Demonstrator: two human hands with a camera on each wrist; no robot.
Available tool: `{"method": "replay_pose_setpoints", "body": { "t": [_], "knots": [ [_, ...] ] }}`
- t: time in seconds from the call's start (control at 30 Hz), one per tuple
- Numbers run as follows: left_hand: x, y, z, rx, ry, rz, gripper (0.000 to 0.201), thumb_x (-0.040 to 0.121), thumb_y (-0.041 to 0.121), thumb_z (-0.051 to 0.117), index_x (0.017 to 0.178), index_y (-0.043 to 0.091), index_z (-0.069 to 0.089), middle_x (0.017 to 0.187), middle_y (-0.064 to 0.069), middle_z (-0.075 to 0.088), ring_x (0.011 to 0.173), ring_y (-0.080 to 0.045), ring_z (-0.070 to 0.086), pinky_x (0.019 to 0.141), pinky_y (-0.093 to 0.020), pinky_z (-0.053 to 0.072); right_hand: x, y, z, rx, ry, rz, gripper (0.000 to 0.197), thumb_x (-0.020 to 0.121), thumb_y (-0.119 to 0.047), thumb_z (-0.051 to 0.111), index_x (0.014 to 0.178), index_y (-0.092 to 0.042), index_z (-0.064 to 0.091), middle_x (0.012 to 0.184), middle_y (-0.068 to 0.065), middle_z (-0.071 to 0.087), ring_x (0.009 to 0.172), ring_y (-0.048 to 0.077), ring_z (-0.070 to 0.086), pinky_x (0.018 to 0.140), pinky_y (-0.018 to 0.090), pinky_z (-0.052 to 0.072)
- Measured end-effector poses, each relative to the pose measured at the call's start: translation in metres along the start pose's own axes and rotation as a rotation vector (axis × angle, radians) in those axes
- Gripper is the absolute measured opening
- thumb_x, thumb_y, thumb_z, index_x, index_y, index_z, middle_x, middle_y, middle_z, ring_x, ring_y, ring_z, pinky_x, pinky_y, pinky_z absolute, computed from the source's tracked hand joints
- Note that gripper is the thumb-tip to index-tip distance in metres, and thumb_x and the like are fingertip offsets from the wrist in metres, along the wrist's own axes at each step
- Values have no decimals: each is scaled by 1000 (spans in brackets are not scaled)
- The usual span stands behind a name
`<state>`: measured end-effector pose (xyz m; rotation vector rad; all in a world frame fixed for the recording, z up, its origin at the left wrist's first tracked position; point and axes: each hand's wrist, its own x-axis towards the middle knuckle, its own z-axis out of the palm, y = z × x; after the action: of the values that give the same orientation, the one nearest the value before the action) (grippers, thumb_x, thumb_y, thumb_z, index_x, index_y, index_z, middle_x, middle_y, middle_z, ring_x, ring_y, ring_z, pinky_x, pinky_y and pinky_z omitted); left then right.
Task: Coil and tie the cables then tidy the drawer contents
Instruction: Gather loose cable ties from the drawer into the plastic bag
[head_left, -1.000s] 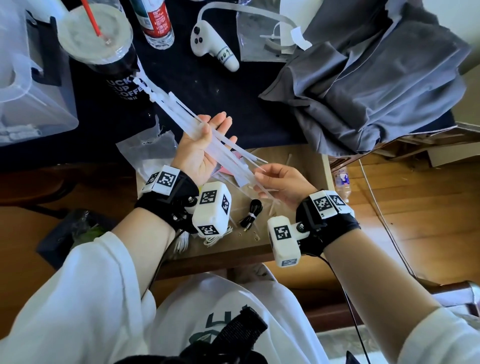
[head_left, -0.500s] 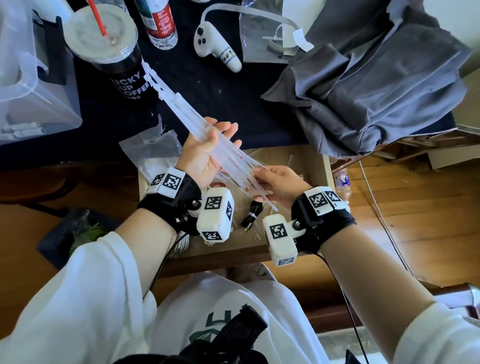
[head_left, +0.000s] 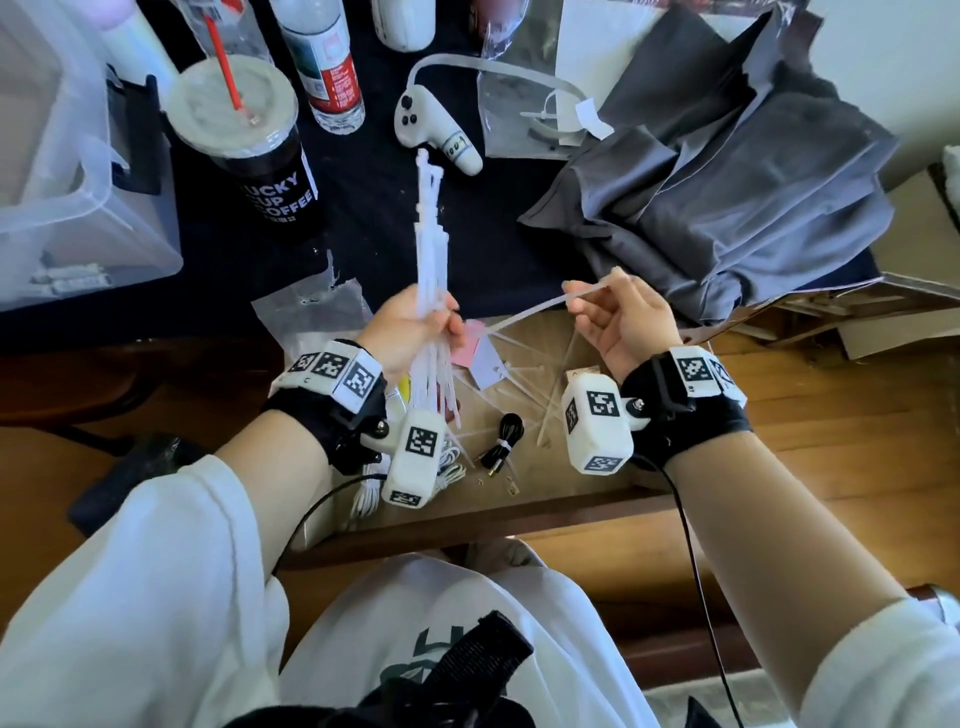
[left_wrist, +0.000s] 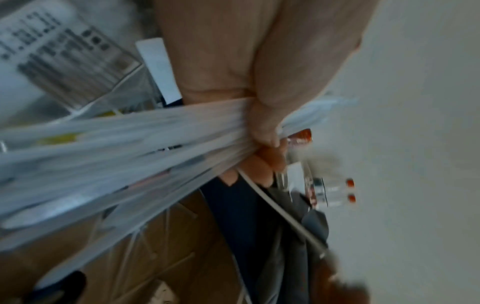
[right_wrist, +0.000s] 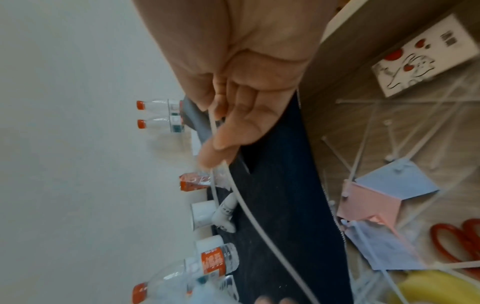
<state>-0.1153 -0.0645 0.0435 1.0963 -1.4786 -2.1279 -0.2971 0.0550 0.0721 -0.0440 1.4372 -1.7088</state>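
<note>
My left hand grips a bundle of white zip ties that stands nearly upright over the open wooden drawer; in the left wrist view the bundle of ties fans out from the fist. My right hand pinches a single zip tie by one end, its other end reaching toward the bundle; the right wrist view shows this tie between thumb and fingers. A coiled black cable with a white tie lies in the drawer, and a white cable lies at its front left.
Loose zip ties and pink and white cards lie in the drawer, with red scissors there too. On the dark tabletop stand a coffee cup, bottle, white controller, clear bin and grey cloth.
The left hand has closed round the bundle and swung it from slanted to nearly upright. The right hand has pulled one tie out and moved right, away from the bundle.
</note>
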Motion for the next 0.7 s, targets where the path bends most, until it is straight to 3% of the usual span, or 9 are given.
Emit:
{"method": "replay_pose_setpoints", "body": {
  "t": [0.07, 0.2, 0.3, 0.43, 0.53, 0.63, 0.7],
  "knots": [
    [-3, 3, 4, 76, -24, -6, 23, 98, -4, 35, 85, 9, 48, 63, -2, 60, 58, -9, 63, 68, -25, 53, 0, -4, 9, -45, -38, -38, 26, 102, -20, 35, 79, -12, 45, 58, 4, 66, 43, 9, 55, 44, 18, 46],
    [-2, 9, 2, 178, 82, 80, 26, 96, -5, 37, 83, 13, 49, 61, 3, 58, 55, -5, 61, 70, -20, 51, 2, -6, 20, -270, -69, -162, 23, 102, -20, 33, 82, -15, 43, 48, -4, 56, 35, 7, 39, 41, 20, 35],
    [-6, 16, 3, 126, 27, 66, 20, 97, -1, 39, 85, 12, 49, 64, 4, 64, 62, -9, 65, 69, -21, 52, -3, -6, 26, -410, -120, -212, 20, 102, -16, 34, 83, -17, 41, 51, -3, 61, 36, 8, 48, 40, 21, 41],
    [-10, 28, 16, 58, -78, 36, 16, 97, 2, 44, 84, 9, 50, 91, -10, 68, 77, -11, 69, 69, -20, 54, -9, -8, 43, -444, -241, -224, 18, 101, -13, 38, 84, -17, 42, 61, -3, 67, 50, 11, 63, 49, 22, 53],
    [-9, 38, 23, 150, -111, 127, 12, 97, 1, 43, 89, 4, 50, 81, -3, 67, 72, -3, 68, 66, -16, 52, -11, -14, 58, -430, -301, -258, 15, 98, -9, 45, 83, -14, 47, 70, 7, 64, 54, 13, 65, 55, 25, 56],
    [-6, 48, 26, 132, -189, 191, 10, 100, 3, 36, 94, 5, 44, 65, 0, 63, 60, -12, 64, 62, -26, 55, -9, -23, 70, -445, -331, -344, 15, 94, -5, 51, 82, -14, 52, 73, 10, 60, 54, 6, 63, 58, 20, 55],
    [1, 54, 24, 100, -139, 244, 16, 99, -2, 35, 91, 11, 41, 57, 4, 55, 52, -11, 55, 58, -26, 52, -7, -29, 75, -459, -325, -391, 14, 92, -5, 54, 85, -17, 54, 75, 6, 59, 57, 2, 61, 59, 17, 53]
  ]
}}
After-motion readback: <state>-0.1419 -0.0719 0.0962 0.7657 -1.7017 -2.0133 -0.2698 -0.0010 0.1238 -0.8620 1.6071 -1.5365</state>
